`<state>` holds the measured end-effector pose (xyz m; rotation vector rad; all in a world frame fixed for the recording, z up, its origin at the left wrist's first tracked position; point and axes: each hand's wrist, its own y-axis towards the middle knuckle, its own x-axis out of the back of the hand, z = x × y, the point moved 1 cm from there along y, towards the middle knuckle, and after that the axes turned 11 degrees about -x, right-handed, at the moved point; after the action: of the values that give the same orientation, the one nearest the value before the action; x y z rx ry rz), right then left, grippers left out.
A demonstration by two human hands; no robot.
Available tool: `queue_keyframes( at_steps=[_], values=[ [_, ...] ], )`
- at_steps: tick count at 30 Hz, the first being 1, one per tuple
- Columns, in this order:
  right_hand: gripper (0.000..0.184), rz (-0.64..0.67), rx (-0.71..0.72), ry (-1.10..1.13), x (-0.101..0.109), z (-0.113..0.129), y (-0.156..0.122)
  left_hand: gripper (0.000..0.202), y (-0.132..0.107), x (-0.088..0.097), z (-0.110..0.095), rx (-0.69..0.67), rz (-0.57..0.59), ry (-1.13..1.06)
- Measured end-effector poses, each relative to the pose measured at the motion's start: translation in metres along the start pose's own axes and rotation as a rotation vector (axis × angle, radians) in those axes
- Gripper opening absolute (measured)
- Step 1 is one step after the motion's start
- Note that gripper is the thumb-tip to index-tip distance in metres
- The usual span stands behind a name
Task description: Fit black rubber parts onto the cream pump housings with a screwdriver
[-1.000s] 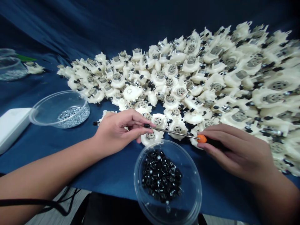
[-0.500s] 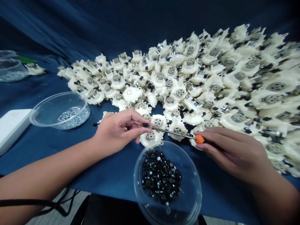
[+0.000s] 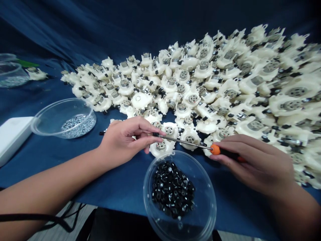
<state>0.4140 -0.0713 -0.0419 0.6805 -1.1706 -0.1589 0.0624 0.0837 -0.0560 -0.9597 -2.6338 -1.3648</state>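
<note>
My right hand [image 3: 253,164] is closed round the orange-and-black handle of a screwdriver [image 3: 190,143], whose thin metal shaft runs leftwards. My left hand [image 3: 125,139] pinches the shaft's tip between thumb and fingers, where a small black part sits. Just below the tip lies a cream plastic motor housing [image 3: 162,147] on the blue cloth. A clear round tub [image 3: 200,214] with several small black parts stands right in front of both hands.
A large heap of cream motor housings [image 3: 225,83] covers the blue cloth [image 3: 120,184] from middle to right. A clear bowl of small silver screws [image 3: 64,117] stands at left, beside a white box [image 3: 11,135]. Another clear bowl [image 3: 10,73] is at far left.
Almost nothing has moved. My right hand has shifted slightly on the handle, showing a bit more orange and black. The left hand stays pinched at the tip.
</note>
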Motion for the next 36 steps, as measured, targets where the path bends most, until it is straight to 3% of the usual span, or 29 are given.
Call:
queue_keyframes(
  at_steps=[5,11,16,21,25,30,36],
  values=[
    [0.013,0.052,0.023,0.019,0.0006,-0.0006,0.0053,0.02,0.0001,0.0004,0.0003,-0.005,0.022,0.022],
    [0.014,0.028,-0.084,0.057,-0.0053,-0.003,0.0008,0.022,0.0005,-0.0008,0.0002,-0.015,0.01,0.01],
    [0.014,-0.011,-0.02,0.041,-0.0039,-0.0023,-0.002,0.025,0.0006,0.0006,0.0,-0.044,0.019,0.006],
    [0.012,0.037,0.023,-0.009,-0.0018,-0.0029,0.0024,0.023,-0.0008,0.0026,0.0013,-0.103,0.029,0.08],
    [0.013,0.075,0.003,0.02,-0.003,-0.0031,0.0047,0.021,0.0006,0.0021,0.0005,-0.072,0.027,0.117],
    [0.022,0.031,-0.097,0.068,-0.0032,-0.002,0.0012,0.019,0.0027,0.0016,-0.0016,-0.012,0.018,0.098],
    [0.022,0.038,-0.036,0.063,-0.0028,0.0002,0.0029,0.008,0.001,0.0024,-0.0013,0.025,0.024,0.034]
  ],
)
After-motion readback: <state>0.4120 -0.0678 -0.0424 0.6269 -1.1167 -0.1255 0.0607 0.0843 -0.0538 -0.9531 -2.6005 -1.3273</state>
